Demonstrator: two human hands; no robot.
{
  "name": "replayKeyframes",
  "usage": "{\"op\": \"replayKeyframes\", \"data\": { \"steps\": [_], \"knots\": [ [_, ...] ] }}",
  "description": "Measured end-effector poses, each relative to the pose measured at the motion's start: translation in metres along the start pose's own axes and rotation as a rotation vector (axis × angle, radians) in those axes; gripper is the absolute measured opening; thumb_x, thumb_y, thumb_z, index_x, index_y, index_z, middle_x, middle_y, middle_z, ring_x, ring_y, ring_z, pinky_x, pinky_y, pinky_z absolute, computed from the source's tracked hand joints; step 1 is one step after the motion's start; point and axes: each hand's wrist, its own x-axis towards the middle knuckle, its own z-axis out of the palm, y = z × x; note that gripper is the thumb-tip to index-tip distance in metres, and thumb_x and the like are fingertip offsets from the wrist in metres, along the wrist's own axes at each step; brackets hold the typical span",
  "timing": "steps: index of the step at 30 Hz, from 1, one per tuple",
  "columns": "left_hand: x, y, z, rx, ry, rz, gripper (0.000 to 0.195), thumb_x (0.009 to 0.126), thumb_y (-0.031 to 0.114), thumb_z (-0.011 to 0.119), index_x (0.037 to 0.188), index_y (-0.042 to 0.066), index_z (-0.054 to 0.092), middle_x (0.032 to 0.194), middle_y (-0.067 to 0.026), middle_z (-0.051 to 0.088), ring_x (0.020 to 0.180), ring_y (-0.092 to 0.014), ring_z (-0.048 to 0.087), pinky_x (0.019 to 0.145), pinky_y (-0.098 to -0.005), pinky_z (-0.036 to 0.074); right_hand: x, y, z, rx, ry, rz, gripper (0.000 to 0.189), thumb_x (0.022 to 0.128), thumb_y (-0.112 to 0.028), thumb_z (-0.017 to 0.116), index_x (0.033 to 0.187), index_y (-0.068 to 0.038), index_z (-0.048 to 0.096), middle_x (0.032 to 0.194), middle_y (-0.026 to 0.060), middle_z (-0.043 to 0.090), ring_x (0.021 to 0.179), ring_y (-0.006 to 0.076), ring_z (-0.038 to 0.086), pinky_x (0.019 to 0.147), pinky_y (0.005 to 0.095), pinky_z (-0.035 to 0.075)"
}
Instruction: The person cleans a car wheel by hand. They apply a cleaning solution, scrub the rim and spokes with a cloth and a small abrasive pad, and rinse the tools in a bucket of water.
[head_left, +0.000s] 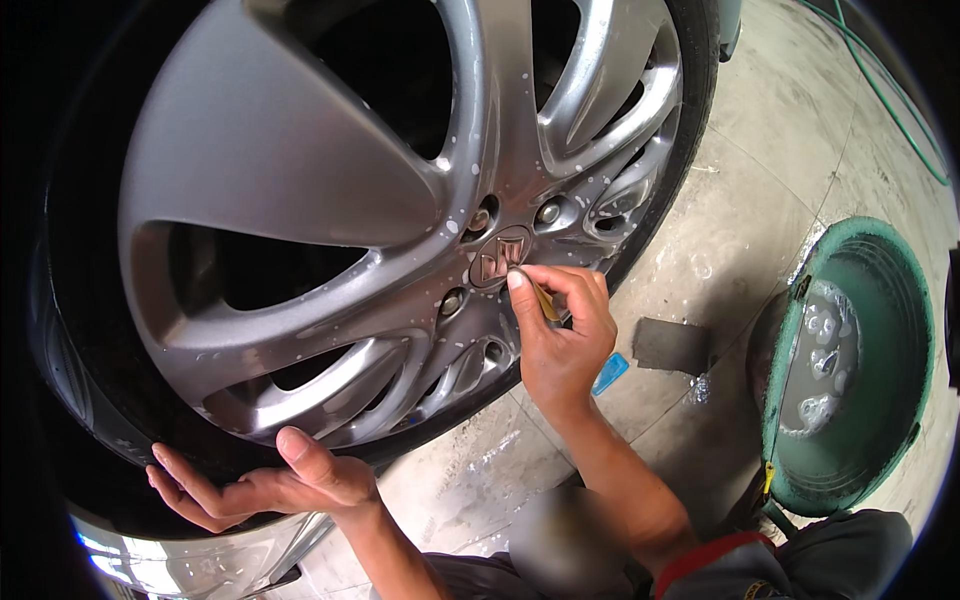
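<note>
A grey alloy car wheel (277, 150) with pale spots on its spokes fills the upper left. My right hand (566, 330) pinches a small slender tool with a yellowish-brown handle (541, 298). Its tip meets or nearly meets the emblem on the round centre cap (501, 259); my fingers hide the exact contact. Lug bolts sit around the cap. Low on the left, my left hand (262, 487) is palm up with fingers apart, by the black tyre (442, 416) and the car's body edge, holding nothing.
At the right stands a green bucket (896, 337) with foamy water. Between it and the wheel, a dark grey rectangular sheet (671, 346) and a small blue object (610, 373) lie on the wet tiled floor (772, 165). A green hose (874, 90) runs across the upper right.
</note>
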Motion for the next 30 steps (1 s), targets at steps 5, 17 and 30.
{"op": "replayKeyframes", "data": {
  "steps": [5, 17, 30],
  "knots": [
    [-0.001, 0.000, 0.001, -0.022, 0.001, -0.001, 0.071, 0.092, 0.046, 0.054, 0.142, -0.002, 0.037, 0.144, -0.0167, 0.018, 0.141, -0.028, 0.019, 0.116, -0.0527, 0.017, 0.009, 0.009, -0.004, -0.095, 0.022, -0.227, 0.019, 0.074, -0.002, 0.080, 0.089, -0.006, 0.069, 0.085, 0.0052, 0.065, 0.079, 0.0236, 0.057, 0.069, 0.0331, 0.047],
    [0.000, 0.001, 0.001, 0.015, 0.004, -0.027, 0.073, 0.091, 0.050, 0.054, 0.142, 0.001, 0.038, 0.145, -0.0153, 0.019, 0.141, -0.028, 0.016, 0.116, -0.0549, 0.016, 0.007, 0.019, -0.003, -0.130, 0.019, -0.362, 0.027, 0.066, 0.002, 0.079, 0.090, -0.007, 0.069, 0.085, 0.0053, 0.064, 0.078, 0.0259, 0.057, 0.071, 0.0351, 0.047],
    [0.001, 0.000, -0.004, 0.059, -0.011, -0.010, 0.075, 0.091, 0.052, 0.053, 0.144, 0.001, 0.037, 0.146, -0.0155, 0.018, 0.141, -0.028, 0.014, 0.116, -0.0541, 0.015, 0.008, 0.021, 0.002, -0.109, 0.037, -0.470, 0.034, 0.058, 0.005, 0.071, 0.090, -0.007, 0.069, 0.083, 0.0039, 0.061, 0.078, 0.0239, 0.057, 0.068, 0.0361, 0.041]
  ]
}}
